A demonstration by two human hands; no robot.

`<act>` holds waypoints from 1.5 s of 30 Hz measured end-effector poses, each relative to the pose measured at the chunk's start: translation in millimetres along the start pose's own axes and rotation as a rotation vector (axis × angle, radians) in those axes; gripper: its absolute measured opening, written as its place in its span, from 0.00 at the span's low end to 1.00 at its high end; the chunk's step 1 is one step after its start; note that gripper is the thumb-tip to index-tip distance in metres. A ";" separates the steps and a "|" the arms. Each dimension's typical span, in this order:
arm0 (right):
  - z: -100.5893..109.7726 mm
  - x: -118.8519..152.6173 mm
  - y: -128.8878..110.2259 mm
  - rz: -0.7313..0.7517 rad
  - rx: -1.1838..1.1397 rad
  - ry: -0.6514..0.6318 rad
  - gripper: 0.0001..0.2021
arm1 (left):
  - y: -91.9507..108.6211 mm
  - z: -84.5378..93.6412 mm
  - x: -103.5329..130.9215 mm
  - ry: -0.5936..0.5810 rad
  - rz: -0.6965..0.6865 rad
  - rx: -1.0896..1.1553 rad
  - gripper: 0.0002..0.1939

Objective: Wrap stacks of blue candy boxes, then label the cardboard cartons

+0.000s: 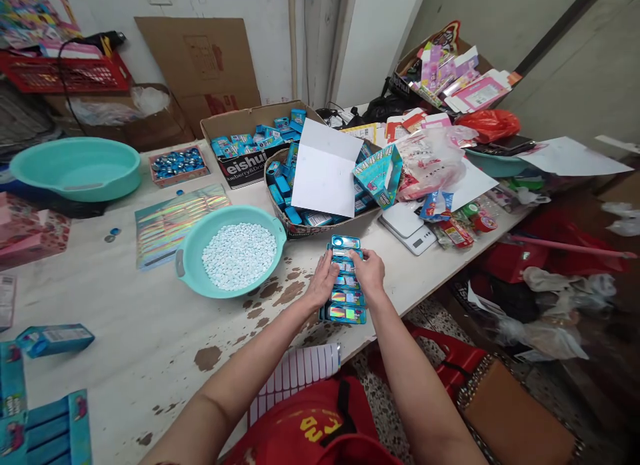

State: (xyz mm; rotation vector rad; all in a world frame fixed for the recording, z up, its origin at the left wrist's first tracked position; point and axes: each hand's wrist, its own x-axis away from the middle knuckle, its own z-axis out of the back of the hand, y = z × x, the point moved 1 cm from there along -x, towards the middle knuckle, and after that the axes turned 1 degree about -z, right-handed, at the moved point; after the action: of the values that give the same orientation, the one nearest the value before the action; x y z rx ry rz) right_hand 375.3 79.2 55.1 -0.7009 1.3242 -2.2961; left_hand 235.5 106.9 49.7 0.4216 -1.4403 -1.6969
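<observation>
A column of several small blue tins (346,296) with shiny strips on them lies on the table in front of me. My left hand (323,278) presses its fingers along the left side of the column. From the right, my right hand (371,270) grips the upper tins, its thumb and fingers bent at their edge. The farthest tin (345,242) has a round opening or mark and sticks out beyond my fingertips. To the left stands a turquoise basin (183,252) with many small white tablets (239,257) in it.
Behind my hands, a carton (320,230) of blue tins has a white sheet (327,168) over it. A scale (409,228) stands to the right. Sticker sheets (175,225), an empty basin (75,168) and a box of blue round pieces (179,165) lie left.
</observation>
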 end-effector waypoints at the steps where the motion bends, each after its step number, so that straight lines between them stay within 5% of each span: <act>1: 1.5 -0.7 -0.1 0.005 -0.024 -0.012 0.16 | -2.4 4.4 1.1 -0.019 0.034 -0.073 0.36; 6: 27.9 17.9 44.8 -0.084 -0.337 -0.095 0.24 | -33.5 50.5 36.2 -0.053 0.157 -0.307 0.30; 10: 52.1 91.7 122.5 -0.344 -0.320 -0.149 0.25 | -80.5 98.4 110.1 0.075 0.446 -0.383 0.28; 12: 49.5 135.2 150.1 -0.405 -0.280 -0.236 0.22 | -101.5 108.2 149.0 0.039 0.559 -0.249 0.25; 15: 31.1 175.9 167.9 -0.406 -0.264 -0.349 0.22 | -122.0 101.6 188.1 -0.098 0.638 0.000 0.21; 18: 19.6 180.6 170.1 -0.388 -0.254 -0.395 0.23 | -127.7 87.1 201.9 -0.058 0.584 0.069 0.19; 26: 44.4 171.4 174.3 -0.479 -0.217 -0.567 0.22 | -120.0 63.7 243.2 0.277 -0.038 -0.327 0.14; 31: 61.6 196.7 173.5 -0.430 -0.353 -0.643 0.20 | -98.2 55.2 271.6 0.177 -0.286 -0.448 0.12; 33: 74.3 207.6 173.1 -0.404 -0.426 -0.630 0.21 | -84.8 52.2 275.6 0.119 -0.230 -0.332 0.21; 36: 93.9 221.0 171.2 -0.358 -0.513 -0.621 0.21 | -70.6 46.3 272.0 0.236 0.124 -0.042 0.38; 40: 109.5 224.9 165.4 -0.275 -0.588 -0.527 0.23 | -65.4 33.7 252.5 0.196 0.567 0.289 0.32; 42: 111.4 221.3 165.6 -0.241 -0.594 -0.548 0.28 | -64.4 34.4 239.8 0.308 0.536 0.363 0.26; 45: 107.7 217.0 176.7 -0.249 -0.452 -0.785 0.26 | -62.7 47.6 224.6 0.605 0.367 0.408 0.24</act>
State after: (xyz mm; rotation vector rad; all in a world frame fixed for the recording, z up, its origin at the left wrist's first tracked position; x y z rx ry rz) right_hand 282.9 -199.6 -5.4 -1.7686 1.3833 -1.5574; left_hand 46.5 -37.1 63.5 0.7640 -1.2927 -0.8711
